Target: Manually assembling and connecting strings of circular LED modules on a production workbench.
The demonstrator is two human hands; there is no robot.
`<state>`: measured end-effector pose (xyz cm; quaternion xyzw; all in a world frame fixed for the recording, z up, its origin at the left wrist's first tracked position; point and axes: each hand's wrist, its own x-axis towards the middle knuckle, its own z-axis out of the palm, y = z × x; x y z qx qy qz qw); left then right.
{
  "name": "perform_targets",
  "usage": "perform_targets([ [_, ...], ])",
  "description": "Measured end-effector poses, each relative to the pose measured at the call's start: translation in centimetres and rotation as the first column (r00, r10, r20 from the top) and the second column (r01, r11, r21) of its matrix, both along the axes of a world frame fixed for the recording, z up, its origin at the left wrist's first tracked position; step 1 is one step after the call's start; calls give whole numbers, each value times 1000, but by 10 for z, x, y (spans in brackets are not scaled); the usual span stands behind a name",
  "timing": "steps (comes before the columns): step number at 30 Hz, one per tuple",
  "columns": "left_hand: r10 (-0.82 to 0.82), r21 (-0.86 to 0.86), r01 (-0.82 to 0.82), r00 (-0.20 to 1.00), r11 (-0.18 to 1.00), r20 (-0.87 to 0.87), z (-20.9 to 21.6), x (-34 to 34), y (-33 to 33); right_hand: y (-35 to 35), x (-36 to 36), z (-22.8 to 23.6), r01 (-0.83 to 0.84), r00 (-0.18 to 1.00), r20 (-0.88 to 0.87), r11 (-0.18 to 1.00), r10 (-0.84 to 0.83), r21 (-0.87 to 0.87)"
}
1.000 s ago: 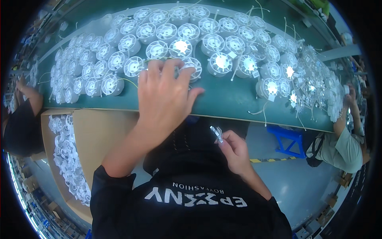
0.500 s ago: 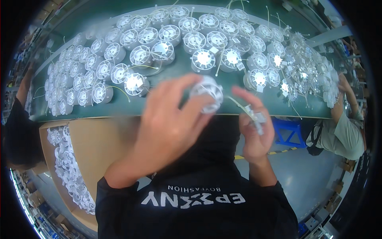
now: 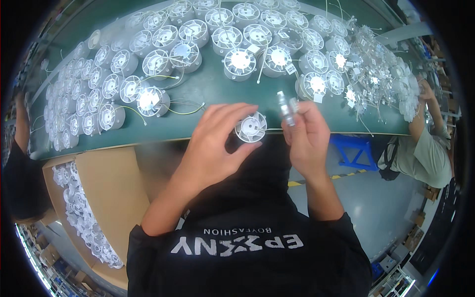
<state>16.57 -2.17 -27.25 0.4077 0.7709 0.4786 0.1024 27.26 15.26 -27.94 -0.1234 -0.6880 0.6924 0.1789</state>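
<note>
The left hand point(image 3: 210, 148) was closed around one round white finned disc point(image 3: 251, 127), held in the fingertips just in front of the near edge of the green table point(image 3: 208, 89). The right hand point(image 3: 306, 136) pinched a small silvery part point(image 3: 286, 108) upright, just beside the disc but not yet joined to it. Many more discs point(image 3: 153, 101) lay in rows on the table, and a cardboard box point(image 3: 106, 198) at the left held others, so judging by this much work remained.
</note>
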Motion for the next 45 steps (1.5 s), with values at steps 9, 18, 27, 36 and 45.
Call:
perform_targets([
  [9,68,133,-70,998,989,20,-7,0,-1,-18,-2,-6,115,975,189,993,-118,30],
  [18,97,17,-96,994,995,-45,-11,-11,-6,18,-16,53,89,992,-124,616,14,783],
  [27,77,18,-77,997,997,3,-11,-14,-8,-1,-31,25,-55,996,-5,658,88,751],
  [36,10,91,-18,996,996,90,-7,-12,-10,-5,-19,41,-38,994,-21,534,104,844],
  [45,-163,331,13,888,944,429,0,-8,-7,-5,-11,58,15,994,-67,492,89,871],
])
